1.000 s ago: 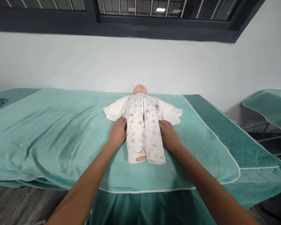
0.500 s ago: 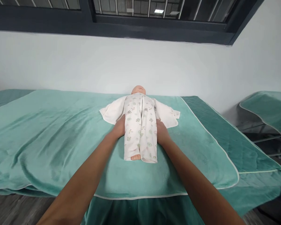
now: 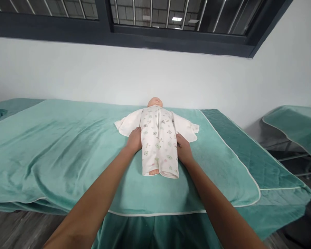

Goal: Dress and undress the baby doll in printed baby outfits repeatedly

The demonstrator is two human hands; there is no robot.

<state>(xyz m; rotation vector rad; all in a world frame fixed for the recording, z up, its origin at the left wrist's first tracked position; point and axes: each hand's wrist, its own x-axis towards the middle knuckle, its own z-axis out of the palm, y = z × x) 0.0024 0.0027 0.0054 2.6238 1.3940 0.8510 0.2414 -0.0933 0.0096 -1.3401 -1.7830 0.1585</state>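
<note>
A baby doll [image 3: 159,138] in a white printed sleepsuit lies on its back on a light teal towel [image 3: 67,145], head toward the wall. One bare foot [image 3: 153,172] pokes out of a trouser leg. My left hand [image 3: 134,140] presses against the doll's side at hip height, its fingers curled in against the suit. On the opposite side my right hand [image 3: 183,149] does the same. The fingertips of both hands are hidden against the cloth.
The towel covers a bed with a darker teal quilted cover [image 3: 251,152], set against a white wall [image 3: 93,76] below a dark-framed window. A second teal-covered bed [image 3: 298,128] stands at the right across a narrow gap. Grey floor shows at the lower left.
Both hands slid from beside the doll's thighs up and inward, and now clasp its hips. The doll has stayed in place.
</note>
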